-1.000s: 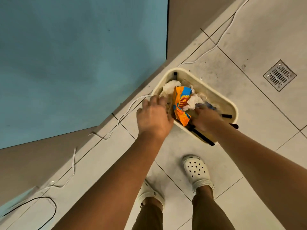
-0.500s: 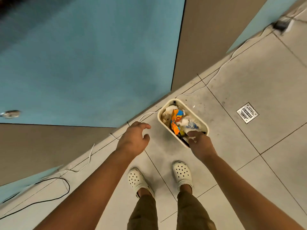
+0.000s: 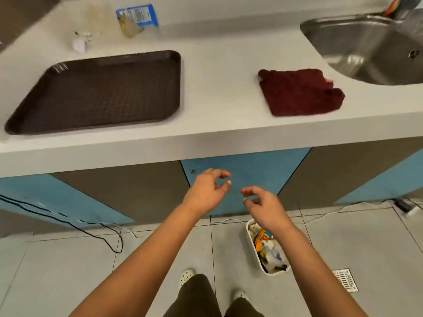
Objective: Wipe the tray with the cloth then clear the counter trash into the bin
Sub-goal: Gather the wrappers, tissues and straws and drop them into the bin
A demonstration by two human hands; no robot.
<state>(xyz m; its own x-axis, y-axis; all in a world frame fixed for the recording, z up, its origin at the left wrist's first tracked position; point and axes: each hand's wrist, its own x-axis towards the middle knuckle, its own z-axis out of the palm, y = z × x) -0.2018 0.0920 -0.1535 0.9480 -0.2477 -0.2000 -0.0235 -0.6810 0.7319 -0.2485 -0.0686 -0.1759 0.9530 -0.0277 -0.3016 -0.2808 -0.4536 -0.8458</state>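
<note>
- Dark brown textured tray (image 3: pixel 96 92) sits on the left of the desk (image 3: pixel 217 106), the maroon cloth (image 3: pixel 299 92) lies well apart to the right, just beside the steel sink (image 3: pixel 370 46).
- Both hands are empty: left hand (image 3: pixel 206 193) and right hand (image 3: pixel 263 207) hang below the desk edge, fingers loosely curled, each grip pinching nothing.
- Trash left up top: a torn blue wrapper (image 3: pixel 135 19) and a small crumpled white scrap (image 3: pixel 79 43) behind the tray.
- Risk imo: reaching over the tray could nudge it, and light scraps could flutter and miss the narrow white bin (image 3: pixel 249 243) on the floor, which already looks pretty full.
- Cables (image 3: pixel 68 221) trail across the floor near the feet, easy to snag.
- Hard to tell: the wrapper's print is blurred, the right arm covers part of the bin, and whether the tray is actually clean is anyone's guess.
</note>
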